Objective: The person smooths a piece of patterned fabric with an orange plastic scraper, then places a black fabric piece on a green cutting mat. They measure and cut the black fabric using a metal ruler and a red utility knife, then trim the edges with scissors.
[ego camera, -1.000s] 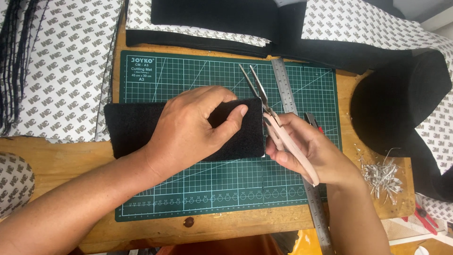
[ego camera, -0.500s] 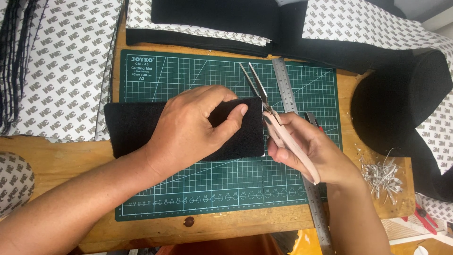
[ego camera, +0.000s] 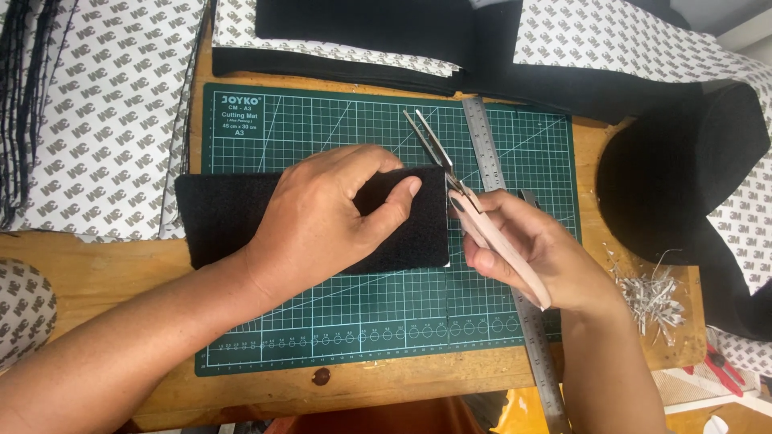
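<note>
A black felt rectangle (ego camera: 217, 217) lies across the left half of a green cutting mat (ego camera: 338, 321). My left hand (ego camera: 322, 217) presses flat on the felt, thumb stretched toward its right edge. My right hand (ego camera: 523, 249) grips pink-handled scissors (ego camera: 450, 173) at the felt's right edge. The steel blades are slightly apart and point away from me, up the mat. A thin white sliver shows at the felt's lower right corner.
A steel ruler (ego camera: 490, 153) lies along the mat's right side. Black felt sheets (ego camera: 362, 32) and patterned white backing sheets (ego camera: 96, 120) ring the wooden table. A black felt roll (ego camera: 675, 169) stands at right, with silvery offcuts (ego camera: 651, 293) and a red tool (ego camera: 724, 370) near it.
My right hand and the scissors have shifted slightly; the left hand stays pressed on the felt.
</note>
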